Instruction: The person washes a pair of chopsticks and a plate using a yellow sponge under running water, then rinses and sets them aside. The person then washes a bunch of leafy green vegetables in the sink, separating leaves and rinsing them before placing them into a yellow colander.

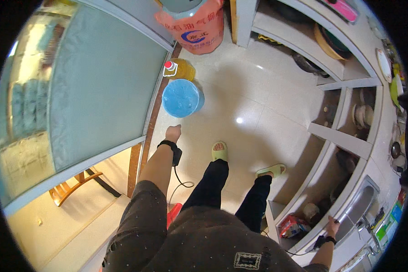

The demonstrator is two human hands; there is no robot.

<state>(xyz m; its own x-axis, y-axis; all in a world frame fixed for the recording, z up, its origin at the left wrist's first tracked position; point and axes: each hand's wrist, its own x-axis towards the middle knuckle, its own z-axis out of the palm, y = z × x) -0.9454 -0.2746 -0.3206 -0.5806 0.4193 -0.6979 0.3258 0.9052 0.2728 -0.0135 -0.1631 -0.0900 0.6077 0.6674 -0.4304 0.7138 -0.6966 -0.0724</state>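
Note:
My left hand hangs over the tiled floor, fingers curled in, with nothing visible in it. Just beyond it stands a round bin lined with a blue plastic bag. Behind the bin is a plastic jug of yellow cooking oil with a red cap and white handle. Far to the right, my right hand touches the front edge of the counter beside a stainless steel sink; its fingers are partly hidden. Both wrists wear black straps with cables.
A frosted glass sliding door runs along the left, with a wooden chair past it. A gas cylinder in a red printed cover stands at the back. Open shelves under the counter hold pots and a red package.

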